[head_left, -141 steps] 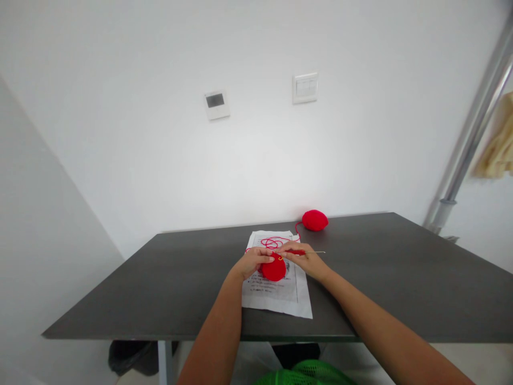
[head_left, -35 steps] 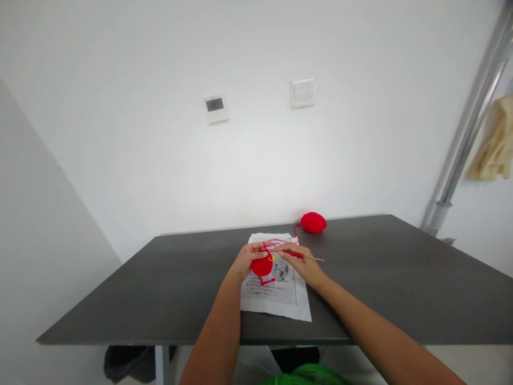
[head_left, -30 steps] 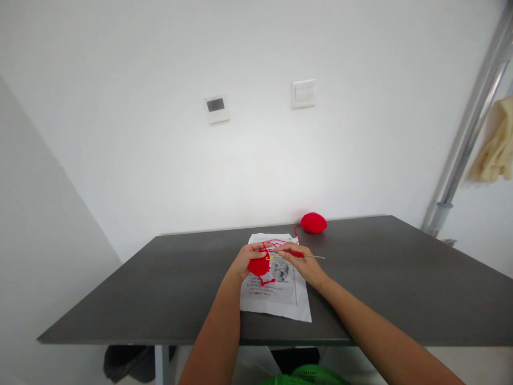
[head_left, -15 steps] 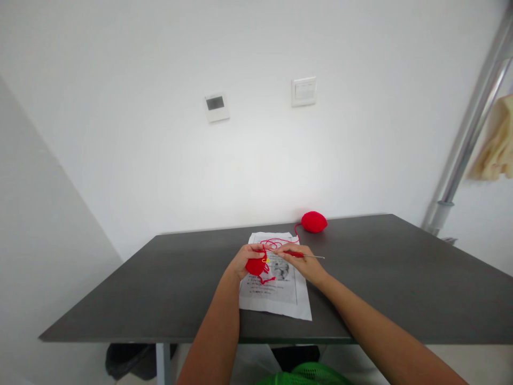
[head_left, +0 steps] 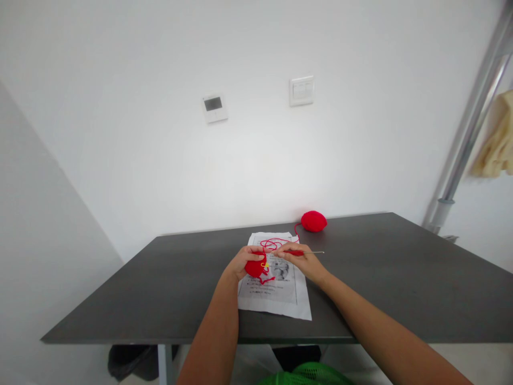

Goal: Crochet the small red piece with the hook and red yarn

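Note:
My left hand (head_left: 242,262) is closed on a small round red crochet piece (head_left: 256,269) with a yellow marker at its edge. My right hand (head_left: 301,262) pinches a thin crochet hook (head_left: 308,252) with a red grip, its metal end sticking out to the right. Both hands hover over a printed paper sheet (head_left: 276,297) on the dark table (head_left: 401,283). Loose red yarn (head_left: 274,244) loops on the paper and runs to a red yarn ball (head_left: 313,221) near the wall.
A white wall with a thermostat panel (head_left: 215,107) and a light switch (head_left: 301,90) stands behind the table. A metal pole (head_left: 468,133) with cream cloth rises at the right. Under the table's front edge sit a green basket (head_left: 308,374) and a dark bag (head_left: 130,359).
The red piece has shifted left and turned in my left hand, uncovering the picture on the paper. My right hand has kept the hook at about the same place.

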`<state>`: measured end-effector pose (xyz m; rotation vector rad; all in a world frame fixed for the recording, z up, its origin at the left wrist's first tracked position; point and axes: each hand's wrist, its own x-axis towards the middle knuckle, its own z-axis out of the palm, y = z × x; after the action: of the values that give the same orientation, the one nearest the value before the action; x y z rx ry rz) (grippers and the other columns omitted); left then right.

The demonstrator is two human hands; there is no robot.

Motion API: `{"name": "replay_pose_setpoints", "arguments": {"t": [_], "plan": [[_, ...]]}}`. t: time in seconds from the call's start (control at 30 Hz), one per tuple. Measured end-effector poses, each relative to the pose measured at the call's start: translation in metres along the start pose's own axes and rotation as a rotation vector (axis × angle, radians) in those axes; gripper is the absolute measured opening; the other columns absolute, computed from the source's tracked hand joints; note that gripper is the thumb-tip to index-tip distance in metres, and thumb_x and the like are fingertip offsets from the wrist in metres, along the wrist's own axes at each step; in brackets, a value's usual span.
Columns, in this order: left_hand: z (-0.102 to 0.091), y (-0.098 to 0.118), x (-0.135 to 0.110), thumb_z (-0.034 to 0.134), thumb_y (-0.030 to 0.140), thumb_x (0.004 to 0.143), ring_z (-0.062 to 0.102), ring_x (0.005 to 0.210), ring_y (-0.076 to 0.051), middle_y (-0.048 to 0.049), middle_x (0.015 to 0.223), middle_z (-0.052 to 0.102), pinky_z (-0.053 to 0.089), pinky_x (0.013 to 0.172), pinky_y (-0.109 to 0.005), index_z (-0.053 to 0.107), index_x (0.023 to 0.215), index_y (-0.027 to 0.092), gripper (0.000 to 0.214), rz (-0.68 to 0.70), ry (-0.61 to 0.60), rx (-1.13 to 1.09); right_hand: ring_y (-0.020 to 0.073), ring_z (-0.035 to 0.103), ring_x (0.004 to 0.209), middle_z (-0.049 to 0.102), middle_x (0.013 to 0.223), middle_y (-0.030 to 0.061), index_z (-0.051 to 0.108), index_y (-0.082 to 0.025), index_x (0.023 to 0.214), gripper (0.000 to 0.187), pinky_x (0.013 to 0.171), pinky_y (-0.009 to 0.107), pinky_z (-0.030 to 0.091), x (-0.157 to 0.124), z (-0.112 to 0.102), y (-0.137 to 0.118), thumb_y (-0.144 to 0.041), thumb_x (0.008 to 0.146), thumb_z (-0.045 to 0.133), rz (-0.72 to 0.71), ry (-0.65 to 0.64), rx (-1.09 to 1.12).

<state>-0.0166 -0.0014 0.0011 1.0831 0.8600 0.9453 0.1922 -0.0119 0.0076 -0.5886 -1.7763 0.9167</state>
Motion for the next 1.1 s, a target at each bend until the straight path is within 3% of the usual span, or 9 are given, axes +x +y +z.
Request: {"name": "replay_pose_setpoints", "arguments": {"t": [0.33, 0.73, 1.1], "plan": [[-0.004, -0.001, 0.001, 0.072, 0.013, 0.049, 0.054, 0.048, -0.01, -0.004, 0.056, 0.061, 0.037, 0.051, -0.022, 0.069, 0.082, 0.008, 0.033, -0.012, -0.009, -0.072, 0.0192, 0.063, 0.082, 0.069, 0.083, 0.0057, 0.07, -0.019, 0.085, 0.018, 0.077, 0.032, 0.048, -0.001, -0.004, 0.003, -0.033, 0.08, 0.06, -0.055, -0.105, -0.025], [0.001, 0.001, -0.001, 0.072, 0.013, 0.052, 0.055, 0.049, -0.011, -0.0048, 0.059, 0.063, 0.038, 0.051, -0.022, 0.069, 0.086, 0.008, 0.034, -0.033, -0.053, -0.032, 0.0175, 0.062, 0.074, 0.068, 0.075, 0.004, 0.068, -0.018, 0.077, 0.021, 0.069, 0.029, 0.05, -0.001, 0.0, 0.001, -0.039, 0.075, 0.063, 0.039, -0.005, 0.046], [-0.009, -0.006, 0.005, 0.069, 0.014, 0.048, 0.051, 0.045, -0.01, -0.0045, 0.052, 0.06, 0.034, 0.048, -0.021, 0.069, 0.075, 0.007, 0.027, 0.004, -0.065, -0.102, 0.0194, 0.064, 0.082, 0.069, 0.082, 0.0057, 0.07, -0.018, 0.082, 0.019, 0.078, 0.033, 0.049, 0.0, -0.005, -0.002, -0.035, 0.079, 0.06, -0.015, -0.121, 0.033]]}}
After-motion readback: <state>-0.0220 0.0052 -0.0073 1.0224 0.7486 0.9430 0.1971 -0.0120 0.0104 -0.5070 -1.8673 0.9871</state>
